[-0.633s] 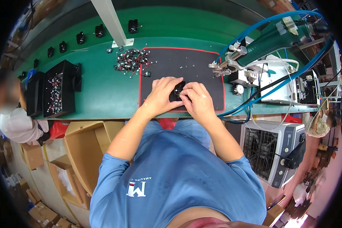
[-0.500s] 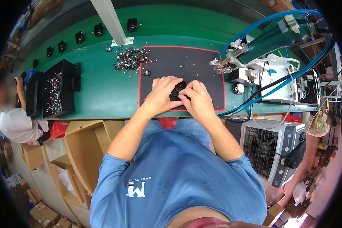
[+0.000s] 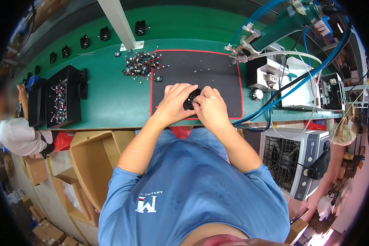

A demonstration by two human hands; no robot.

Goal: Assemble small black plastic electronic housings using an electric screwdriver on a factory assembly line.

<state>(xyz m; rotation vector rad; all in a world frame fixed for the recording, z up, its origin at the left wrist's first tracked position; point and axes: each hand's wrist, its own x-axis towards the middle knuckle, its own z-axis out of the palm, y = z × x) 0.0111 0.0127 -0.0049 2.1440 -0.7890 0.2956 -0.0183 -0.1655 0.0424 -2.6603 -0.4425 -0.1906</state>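
Note:
A small black plastic part (image 3: 191, 98) lies over the dark mat (image 3: 197, 65) with its red border, near the bench's front edge. My left hand (image 3: 175, 101) curves round its left side, thumb at the near end and fingers at the far end. From the right, my right hand (image 3: 211, 107) presses bent, closed fingers against the part. Whatever tiny piece may be between those fingertips is hidden. Left of the mat's far end lies a pile of small components with red and black wires (image 3: 142, 64).
A green tool with blue hoses (image 3: 270, 36) hangs at the far right, above a white machine (image 3: 266, 71). A black bin (image 3: 63, 96) of wired parts stands left. Several black units (image 3: 104, 33) line a green strip behind a metal post (image 3: 118, 20). Another person (image 3: 18, 131) sits left.
My right hand has turned slightly, its fingers more curled at the part; my left hand keeps its hold. The hanging green tool has swung up and back, and the black units have shifted slightly left.

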